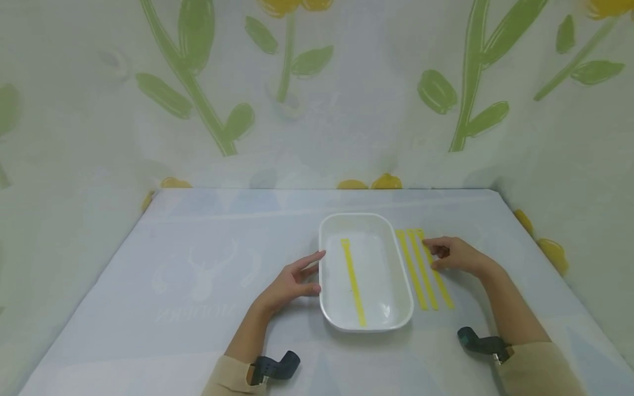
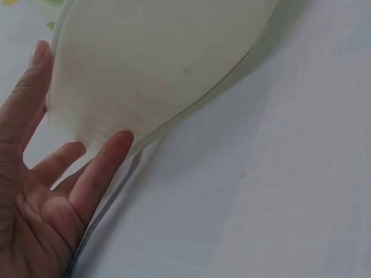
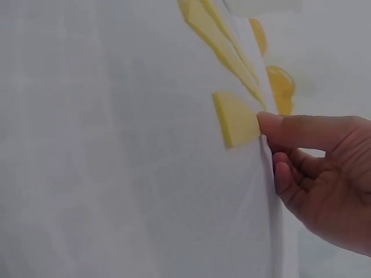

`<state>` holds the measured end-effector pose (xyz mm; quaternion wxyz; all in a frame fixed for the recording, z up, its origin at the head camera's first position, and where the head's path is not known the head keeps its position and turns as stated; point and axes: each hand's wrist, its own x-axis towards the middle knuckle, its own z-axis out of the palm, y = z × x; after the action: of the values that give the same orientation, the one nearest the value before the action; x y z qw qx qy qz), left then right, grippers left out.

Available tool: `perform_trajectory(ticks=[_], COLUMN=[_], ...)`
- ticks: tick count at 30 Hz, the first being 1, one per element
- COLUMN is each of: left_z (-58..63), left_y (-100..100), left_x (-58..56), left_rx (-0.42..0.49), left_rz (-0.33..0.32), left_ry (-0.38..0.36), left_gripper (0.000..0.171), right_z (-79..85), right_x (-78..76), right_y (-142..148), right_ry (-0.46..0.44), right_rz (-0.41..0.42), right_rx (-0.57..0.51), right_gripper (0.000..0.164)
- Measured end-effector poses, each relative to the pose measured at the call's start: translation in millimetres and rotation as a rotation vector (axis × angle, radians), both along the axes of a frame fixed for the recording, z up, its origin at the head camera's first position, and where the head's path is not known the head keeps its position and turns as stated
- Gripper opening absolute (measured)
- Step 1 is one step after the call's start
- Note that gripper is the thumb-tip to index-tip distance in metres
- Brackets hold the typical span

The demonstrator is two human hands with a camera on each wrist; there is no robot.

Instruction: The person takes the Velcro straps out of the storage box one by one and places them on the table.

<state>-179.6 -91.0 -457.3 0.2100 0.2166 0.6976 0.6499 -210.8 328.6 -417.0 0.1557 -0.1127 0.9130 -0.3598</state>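
A white oblong tray (image 1: 365,269) stands on the table, with one yellow strap (image 1: 354,283) lying lengthwise inside it; the strap's far end is wider. My left hand (image 1: 292,280) touches the tray's left wall, thumb and fingers spread apart. In the left wrist view its fingertips (image 2: 123,139) rest on the tray's pale outer side. Three more yellow straps (image 1: 415,269) lie side by side, right of the tray. At the rightmost one is my right hand (image 1: 458,257), its index finger and thumb touching the strap at separate points. The right wrist view shows the strap (image 3: 236,120) at the fingertips.
The table (image 1: 208,264) has a pale cover with a faint deer print left of the tray. A flower-patterned sheet (image 1: 346,110) rises behind the table's far edge and along its sides. A dark wrist camera mount (image 1: 277,366) sits on each forearm, near the tan sleeves.
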Motion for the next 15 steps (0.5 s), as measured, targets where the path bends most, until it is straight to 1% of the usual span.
perform_trajectory(ticks=[7, 10, 15], left_z=[1.9, 1.5, -0.7], left_y=[0.4, 1.0, 1.4], left_x=[0.1, 1.0, 3.8], left_rx=[0.003, 0.000, -0.019], left_rz=[0.001, 0.007, 0.022], left_ry=[0.016, 0.009, -0.009], left_gripper=[0.075, 0.075, 0.074], right_z=[5.7, 6.1, 9.5], right_x=[-0.2, 0.9, 3.7], right_y=[-2.6, -1.3, -3.6], right_ry=[-0.017, -0.026, -0.018], right_rz=[-0.034, -0.048, -0.030], right_rx=[0.012, -0.018, -0.067], right_gripper=[0.073, 0.074, 0.071])
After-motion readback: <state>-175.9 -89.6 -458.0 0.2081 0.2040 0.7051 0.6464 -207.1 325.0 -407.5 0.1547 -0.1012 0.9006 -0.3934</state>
